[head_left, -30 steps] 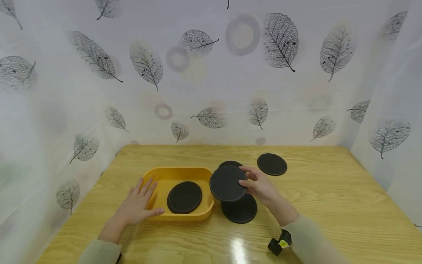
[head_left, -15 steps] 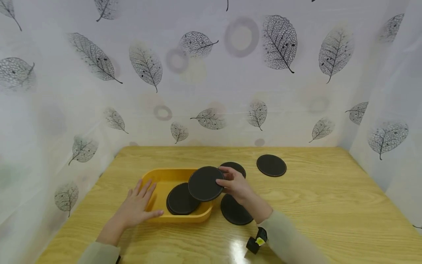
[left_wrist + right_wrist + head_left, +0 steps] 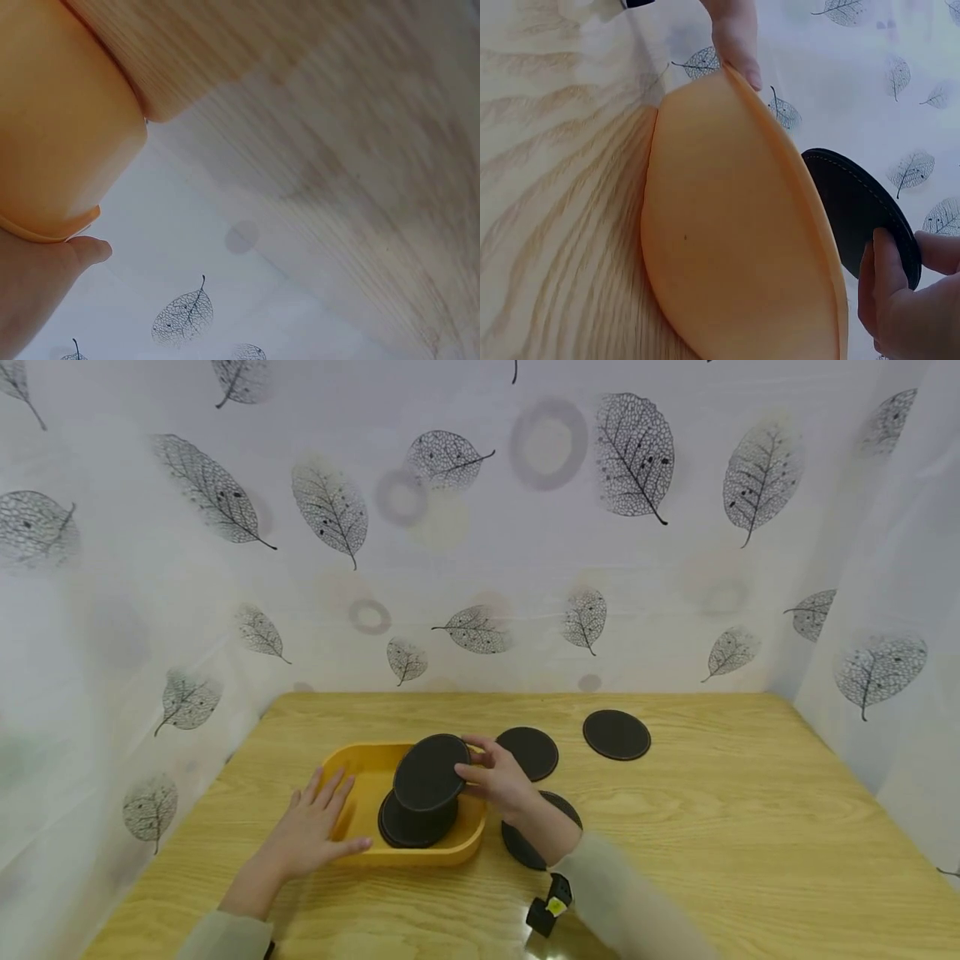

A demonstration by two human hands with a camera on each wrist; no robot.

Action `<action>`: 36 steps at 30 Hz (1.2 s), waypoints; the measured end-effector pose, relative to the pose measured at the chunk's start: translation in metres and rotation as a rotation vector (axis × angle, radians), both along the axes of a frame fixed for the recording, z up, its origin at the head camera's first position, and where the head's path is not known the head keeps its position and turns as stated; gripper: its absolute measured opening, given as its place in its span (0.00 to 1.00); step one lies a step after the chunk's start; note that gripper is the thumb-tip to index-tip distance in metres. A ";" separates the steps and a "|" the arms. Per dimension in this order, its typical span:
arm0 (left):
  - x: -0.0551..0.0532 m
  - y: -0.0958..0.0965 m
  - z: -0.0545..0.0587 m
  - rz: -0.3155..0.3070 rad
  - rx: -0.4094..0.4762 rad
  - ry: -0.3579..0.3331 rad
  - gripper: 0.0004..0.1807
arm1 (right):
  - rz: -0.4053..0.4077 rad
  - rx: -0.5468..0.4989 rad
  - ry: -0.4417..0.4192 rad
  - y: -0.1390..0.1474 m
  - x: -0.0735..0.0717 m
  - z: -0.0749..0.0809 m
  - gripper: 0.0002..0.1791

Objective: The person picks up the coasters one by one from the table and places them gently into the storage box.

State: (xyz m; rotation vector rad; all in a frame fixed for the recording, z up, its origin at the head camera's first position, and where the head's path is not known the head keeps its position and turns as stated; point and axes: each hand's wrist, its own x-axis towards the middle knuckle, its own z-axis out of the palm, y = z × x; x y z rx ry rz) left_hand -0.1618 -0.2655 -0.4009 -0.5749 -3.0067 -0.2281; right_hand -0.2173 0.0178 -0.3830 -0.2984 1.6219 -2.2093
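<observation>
Black disc (image 3: 431, 772): one, pinched in your right hand (image 3: 501, 778)
Left hand (image 3: 306, 833): fingers apart, on tray (image 3: 408, 857) at eight o'clock
Loose discs (image 3: 528, 753): three, tray's three o'clock

Disc stack (image 3: 415, 832) in tray (image 3: 420, 857), held disc (image 3: 431, 772) above. On table (image 3: 712, 827), from tray: middle disc (image 3: 527, 753) two o'clock, far disc (image 3: 617, 735) beyond, front disc (image 3: 520, 846) four.
</observation>
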 end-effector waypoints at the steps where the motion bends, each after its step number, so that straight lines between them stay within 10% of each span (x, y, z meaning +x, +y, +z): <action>1: 0.000 0.000 0.000 -0.001 0.001 0.002 0.50 | 0.001 0.005 -0.001 -0.002 0.000 0.000 0.29; 22: -0.001 -0.001 -0.002 -0.004 0.003 -0.007 0.49 | 0.026 -0.100 -0.046 -0.019 0.008 0.002 0.30; 36: -0.002 -0.002 -0.003 -0.008 -0.002 -0.001 0.49 | 0.042 0.077 0.094 0.017 0.010 -0.006 0.27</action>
